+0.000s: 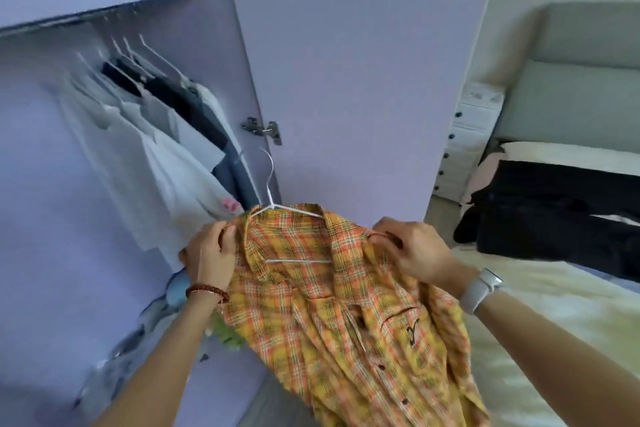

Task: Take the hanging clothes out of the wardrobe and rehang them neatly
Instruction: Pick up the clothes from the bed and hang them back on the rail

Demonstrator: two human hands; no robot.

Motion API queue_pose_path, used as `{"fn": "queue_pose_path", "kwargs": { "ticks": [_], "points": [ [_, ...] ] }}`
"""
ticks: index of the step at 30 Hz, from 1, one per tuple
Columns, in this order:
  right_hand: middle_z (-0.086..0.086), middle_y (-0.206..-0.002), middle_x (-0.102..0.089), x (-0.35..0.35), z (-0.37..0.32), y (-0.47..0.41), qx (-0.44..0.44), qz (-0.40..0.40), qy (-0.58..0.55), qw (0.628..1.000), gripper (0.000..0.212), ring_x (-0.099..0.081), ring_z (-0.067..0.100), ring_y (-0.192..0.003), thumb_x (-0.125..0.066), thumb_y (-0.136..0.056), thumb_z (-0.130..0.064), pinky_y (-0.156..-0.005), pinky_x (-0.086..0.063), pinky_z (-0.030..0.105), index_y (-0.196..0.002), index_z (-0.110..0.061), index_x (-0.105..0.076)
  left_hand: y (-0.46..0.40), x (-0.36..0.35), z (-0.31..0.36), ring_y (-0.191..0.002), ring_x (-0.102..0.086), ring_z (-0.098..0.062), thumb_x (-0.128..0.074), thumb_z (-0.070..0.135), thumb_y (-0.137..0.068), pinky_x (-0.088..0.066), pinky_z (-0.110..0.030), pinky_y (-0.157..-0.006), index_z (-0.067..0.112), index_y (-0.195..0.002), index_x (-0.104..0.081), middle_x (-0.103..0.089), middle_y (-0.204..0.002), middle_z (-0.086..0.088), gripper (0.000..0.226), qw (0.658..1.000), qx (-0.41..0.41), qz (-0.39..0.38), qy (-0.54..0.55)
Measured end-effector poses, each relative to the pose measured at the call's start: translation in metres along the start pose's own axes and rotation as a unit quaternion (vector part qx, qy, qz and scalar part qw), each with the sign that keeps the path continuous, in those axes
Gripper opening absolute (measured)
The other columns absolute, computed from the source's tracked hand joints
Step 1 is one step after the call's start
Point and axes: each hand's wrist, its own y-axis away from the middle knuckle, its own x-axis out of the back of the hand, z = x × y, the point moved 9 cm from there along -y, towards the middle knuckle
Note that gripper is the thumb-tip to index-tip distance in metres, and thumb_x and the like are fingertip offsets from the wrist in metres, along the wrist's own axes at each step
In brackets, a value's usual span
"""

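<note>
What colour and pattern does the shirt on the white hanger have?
The shirt is yellow and orange plaid with thin dark lines, seen in the head view.

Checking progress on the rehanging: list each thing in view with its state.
plaid shirt: on its hanger, out of the wardrobe, held at both shoulders
white hanger: inside the shirt, hook free
left hand: grips the shirt
right hand: grips the shirt
wardrobe door: open
hanging clothes: on the rail

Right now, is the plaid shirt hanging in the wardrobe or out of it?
Out. The plaid shirt sits on its hanger, held by the left hand and right hand, its hook free of the rail.
</note>
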Motion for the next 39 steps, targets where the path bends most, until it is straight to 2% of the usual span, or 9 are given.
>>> {"fn": "queue_pose_path", "kwargs": {
  "ticks": [4, 8, 11, 16, 18, 22, 30, 35, 39],
  "points": [
    [-0.004, -0.061, -0.057, -0.048, -0.047, -0.059, 0.089, -0.071, -0.035, 0.993, 0.021, -0.060, 0.027, -0.066, -0.045, -0.095, -0.029, -0.059, -0.034, 0.027, -0.096, -0.015, -0.060, -0.016, 0.054, -0.053, -0.086, -0.059, -0.038, -0.052, 0.013, -0.091, -0.046, -0.045, -0.076, 0.000, -0.091, -0.066, -0.066, -0.091, -0.021, 0.019, 0.995, 0.057, 0.047, -0.064],
    [0.004, -0.071, -0.066, -0.072, -0.081, -0.102, 0.122, -0.079, -0.116, 0.983, 0.020, -0.061, 0.026, -0.068, -0.049, -0.094, -0.024, -0.063, -0.039, 0.028, -0.090, -0.012, -0.065, -0.019, 0.097, -0.087, -0.088, -0.059, -0.038, -0.057, 0.010, -0.089, -0.045, -0.044, -0.078, 0.002, -0.093, -0.068, -0.068, -0.091, -0.019, 0.015, 0.984, 0.111, 0.088, -0.105],
    [-0.005, -0.062, -0.058, -0.082, -0.106, -0.130, 0.155, -0.087, -0.163, 0.971, 0.019, -0.056, 0.017, -0.061, -0.052, -0.092, -0.020, -0.061, -0.038, 0.026, -0.084, -0.009, -0.066, -0.022, 0.120, -0.105, -0.091, -0.060, -0.038, -0.055, 0.013, -0.090, -0.048, -0.044, -0.077, 0.003, -0.098, -0.068, -0.068, -0.093, -0.019, 0.017, 0.975, 0.150, 0.107, -0.127],
    [-0.013, -0.055, -0.050, -0.100, -0.146, -0.165, 0.187, -0.099, -0.211, 0.954, 0.028, -0.049, 0.015, -0.060, -0.050, -0.094, -0.020, -0.059, -0.036, 0.029, -0.068, -0.024, -0.060, -0.030, 0.160, -0.118, -0.121, -0.042, -0.036, -0.052, 0.018, -0.092, -0.035, -0.045, -0.100, 0.009, -0.128, -0.051, -0.051, -0.127, -0.019, 0.038, 0.948, 0.234, 0.186, -0.108],
    [-0.012, -0.053, -0.045, -0.108, -0.164, -0.178, 0.182, -0.092, -0.237, 0.950, 0.038, -0.047, 0.013, -0.057, -0.048, -0.094, -0.020, -0.058, -0.035, 0.030, -0.059, -0.035, -0.045, -0.036, 0.178, -0.102, -0.123, -0.038, -0.038, -0.054, 0.014, -0.090, -0.032, -0.047, -0.100, 0.007, -0.131, -0.048, -0.045, -0.131, -0.021, 0.041, 0.941, 0.208, 0.234, -0.128],
    [-0.011, -0.050, -0.040, -0.119, -0.202, -0.208, 0.161, -0.060, -0.283, 0.944, 0.041, -0.041, 0.012, -0.051, -0.047, -0.094, -0.022, -0.056, -0.036, 0.034, -0.055, -0.031, -0.036, -0.053, 0.217, -0.051, -0.121, -0.040, -0.042, -0.057, 0.007, -0.086, -0.033, -0.054, -0.096, 0.006, -0.127, -0.051, -0.045, -0.131, -0.024, 0.041, 0.923, 0.109, 0.306, -0.208],
    [-0.002, -0.046, -0.033, -0.121, -0.259, -0.280, 0.118, 0.036, -0.321, 0.939, 0.047, -0.032, 0.014, -0.044, -0.042, -0.094, -0.013, -0.047, -0.026, 0.030, -0.051, -0.021, -0.027, -0.114, 0.277, 0.030, -0.132, -0.031, -0.040, -0.051, 0.017, -0.083, -0.022, -0.057, -0.104, 0.017, -0.133, -0.048, -0.039, -0.142, -0.018, 0.050, 0.829, -0.044, 0.356, -0.429],
    [0.007, -0.055, -0.048, -0.126, -0.279, -0.324, 0.080, 0.073, -0.273, 0.956, 0.034, -0.041, 0.022, -0.047, -0.036, -0.097, -0.016, -0.047, -0.027, 0.027, -0.065, -0.011, -0.049, -0.143, 0.293, 0.004, -0.140, -0.009, -0.041, -0.047, 0.027, -0.088, -0.005, -0.063, -0.108, 0.025, -0.144, -0.025, -0.016, -0.152, -0.016, 0.060, 0.823, 0.011, 0.327, -0.464],
    [0.022, -0.082, -0.064, -0.140, -0.288, -0.350, 0.051, 0.066, -0.220, 0.972, 0.032, -0.059, 0.037, -0.078, -0.034, -0.096, -0.017, -0.065, -0.048, 0.040, -0.088, 0.001, -0.059, -0.146, 0.291, -0.015, -0.137, -0.002, -0.038, -0.048, 0.034, -0.089, -0.004, -0.066, -0.105, 0.026, -0.145, -0.018, -0.018, -0.152, -0.016, 0.064, 0.799, -0.006, 0.322, -0.508]
  ]
}}
